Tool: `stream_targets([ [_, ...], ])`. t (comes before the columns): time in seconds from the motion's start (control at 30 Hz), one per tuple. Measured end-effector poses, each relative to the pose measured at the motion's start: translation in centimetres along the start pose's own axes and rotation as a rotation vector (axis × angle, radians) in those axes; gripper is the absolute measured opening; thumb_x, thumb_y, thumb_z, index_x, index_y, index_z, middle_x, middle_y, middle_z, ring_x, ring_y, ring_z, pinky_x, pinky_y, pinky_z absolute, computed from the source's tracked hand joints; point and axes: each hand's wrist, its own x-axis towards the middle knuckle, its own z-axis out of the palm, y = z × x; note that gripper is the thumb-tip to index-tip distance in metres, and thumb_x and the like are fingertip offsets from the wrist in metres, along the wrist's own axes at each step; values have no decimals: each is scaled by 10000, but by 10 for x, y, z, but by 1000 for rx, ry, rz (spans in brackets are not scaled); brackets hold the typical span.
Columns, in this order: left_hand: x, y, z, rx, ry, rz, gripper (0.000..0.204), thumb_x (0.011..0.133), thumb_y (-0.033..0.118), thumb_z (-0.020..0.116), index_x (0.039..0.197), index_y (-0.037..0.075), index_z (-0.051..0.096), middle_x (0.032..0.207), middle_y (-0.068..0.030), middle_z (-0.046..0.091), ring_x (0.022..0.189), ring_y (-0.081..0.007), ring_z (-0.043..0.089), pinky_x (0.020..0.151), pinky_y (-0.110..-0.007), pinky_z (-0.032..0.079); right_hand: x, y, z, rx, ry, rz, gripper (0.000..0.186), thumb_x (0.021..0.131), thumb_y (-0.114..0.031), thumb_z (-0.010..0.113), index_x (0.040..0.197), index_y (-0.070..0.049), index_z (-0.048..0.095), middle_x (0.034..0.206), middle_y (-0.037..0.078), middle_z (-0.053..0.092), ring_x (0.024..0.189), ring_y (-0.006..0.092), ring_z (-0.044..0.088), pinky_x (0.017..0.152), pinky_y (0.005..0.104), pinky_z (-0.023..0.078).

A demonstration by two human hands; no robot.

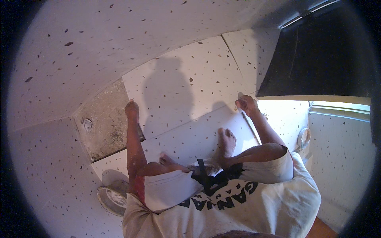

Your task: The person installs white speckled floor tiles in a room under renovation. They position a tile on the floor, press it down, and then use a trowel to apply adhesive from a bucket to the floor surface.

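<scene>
My left hand (pixel 132 111) is closed at the left edge of a white dark-speckled floor tile (pixel 174 99), beside a bare patch of rough mortar (pixel 107 127). What its curled fingers hold, if anything, is hidden. Over at the right end of the seam between this tile and a nearer tile (pixel 194 135), my right hand (pixel 247 105) has its fingers bent together. Something small and pale shows by its fingertips, too unclear to name. Both arms reach forward past my knees, and my bare feet rest on the nearer tile.
A round bucket-like container (pixel 113 197) stands at the lower left. Another round container (pixel 304 138) is at the right. A large dark panel (pixel 317 59) with a pale lower edge overhangs the upper right. Speckled walls (pixel 79 59) enclose the far and left sides. A pale disc-like piece (pixel 87 124) lies in the mortar.
</scene>
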Motion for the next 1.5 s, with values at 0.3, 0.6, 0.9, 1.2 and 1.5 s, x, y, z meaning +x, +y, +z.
stream_targets([
  [0.3,13,-24,-9,-192,-116,-30,341,921,293,465,867,-9,614,701,-67,537,642,-163,460,599,-337,396,6,1,-2,88,-170,-12,339,845,-220,482,939,105,498,814,193,607,712,257,630,623,306,557],
  [0.6,10,4,13,-167,-80,-121,339,917,263,467,957,-35,623,752,-79,582,689,-171,519,635,-311,427,-2,-6,-17,406,-354,118,341,789,-211,506,934,98,491,789,172,570,663,250,596,597,308,555],
  [0.9,-10,16,-1,-26,19,-7,402,932,298,405,942,-38,625,809,-163,641,729,-273,592,691,-395,468,-66,-44,58,335,-126,-14,244,813,-164,475,974,15,519,817,96,581,638,187,572,570,282,511],
  [1.2,-10,16,-20,-109,-110,-28,382,924,242,479,1103,-81,573,977,-127,633,870,-215,592,774,-342,457,-41,-37,29,83,78,-107,227,829,-253,573,919,-47,539,723,61,542,596,149,508,537,251,439],
  [1.5,-17,39,-55,-438,-270,-273,407,903,248,536,1159,-69,539,1025,-142,620,872,-220,603,779,-360,479,-47,-61,23,-140,-27,-343,257,862,-256,554,1044,-76,568,768,43,579,642,131,564,544,257,444],
])
